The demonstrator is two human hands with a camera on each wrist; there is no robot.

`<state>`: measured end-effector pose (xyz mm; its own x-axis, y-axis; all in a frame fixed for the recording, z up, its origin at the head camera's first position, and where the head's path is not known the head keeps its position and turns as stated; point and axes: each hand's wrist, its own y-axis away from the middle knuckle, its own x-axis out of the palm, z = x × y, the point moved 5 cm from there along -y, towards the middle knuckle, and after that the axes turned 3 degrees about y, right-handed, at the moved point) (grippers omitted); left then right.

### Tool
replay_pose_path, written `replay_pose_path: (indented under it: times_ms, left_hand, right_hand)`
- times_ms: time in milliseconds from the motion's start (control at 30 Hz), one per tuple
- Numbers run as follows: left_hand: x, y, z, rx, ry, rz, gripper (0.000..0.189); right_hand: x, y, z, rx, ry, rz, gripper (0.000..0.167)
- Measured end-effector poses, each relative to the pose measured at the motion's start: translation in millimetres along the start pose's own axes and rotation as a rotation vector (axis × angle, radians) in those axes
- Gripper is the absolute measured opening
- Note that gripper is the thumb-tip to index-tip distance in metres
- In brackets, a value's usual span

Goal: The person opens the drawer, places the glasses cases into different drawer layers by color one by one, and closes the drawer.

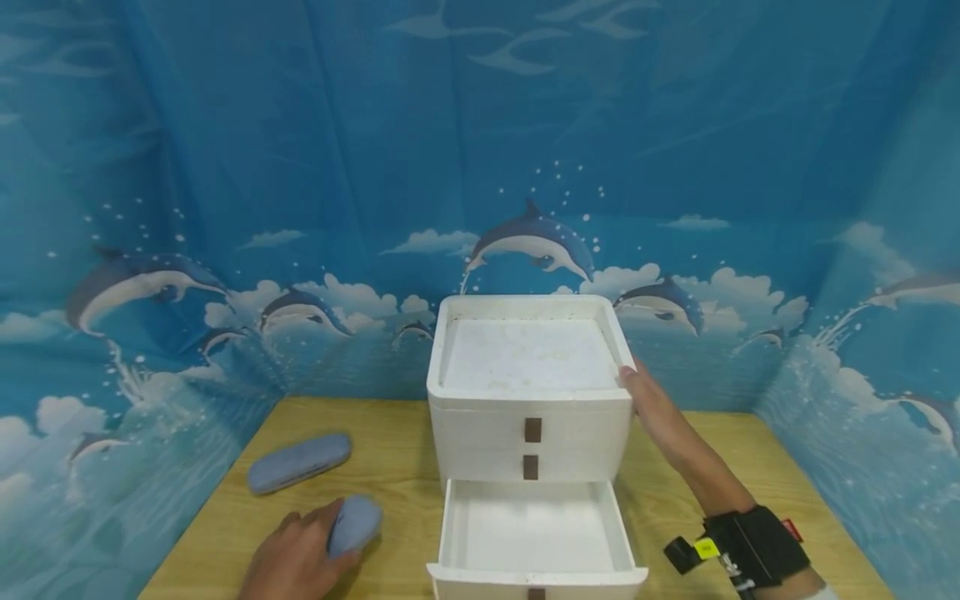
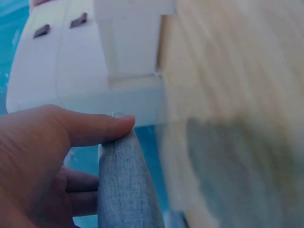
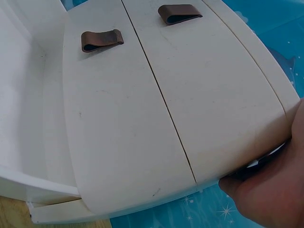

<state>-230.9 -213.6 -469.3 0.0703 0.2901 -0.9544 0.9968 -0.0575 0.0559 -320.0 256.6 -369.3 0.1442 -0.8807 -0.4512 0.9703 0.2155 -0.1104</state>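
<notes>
My left hand [image 1: 296,554] holds a grey-blue glasses case [image 1: 356,525] over the left part of the table. In the left wrist view its thumb lies along the top end of the case [image 2: 126,185], with the fingers behind. A white drawer cabinet [image 1: 480,442] stands in the middle, its bottom drawer [image 1: 525,533] pulled out and bare inside. My right hand [image 1: 656,408] grips the cabinet's upper right edge; the right wrist view shows that hand [image 3: 266,190] against the side, partly cut off by the frame.
A second grey-blue glasses case [image 1: 300,463] lies on the wooden table [image 1: 397,450] at the left. Two upper drawers with brown pull tabs [image 1: 532,430] are closed. A blue dolphin-print curtain [image 1: 360,167] surrounds the table at the back and sides.
</notes>
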Motion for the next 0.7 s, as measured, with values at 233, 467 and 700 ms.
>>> replay_pose_path:
  times_ms: [233, 467, 700]
  left_hand:
    - [-21.7, 4.1, -36.4, 0.089, 0.003, -0.080, 0.077]
    - [-36.8, 6.7, -78.6, 0.241, 0.019, -0.154, 0.075]
    - [-36.9, 7.3, -120.8, 0.394, 0.046, -0.070, 0.074]
  right_hand:
    - [0, 0.3, -1, 0.021, 0.007, -0.009, 0.068]
    - [0, 0.5, -1, 0.027, 0.008, -0.019, 0.069]
    - [0, -1.1, -2, 0.015, -0.012, -0.017, 0.068]
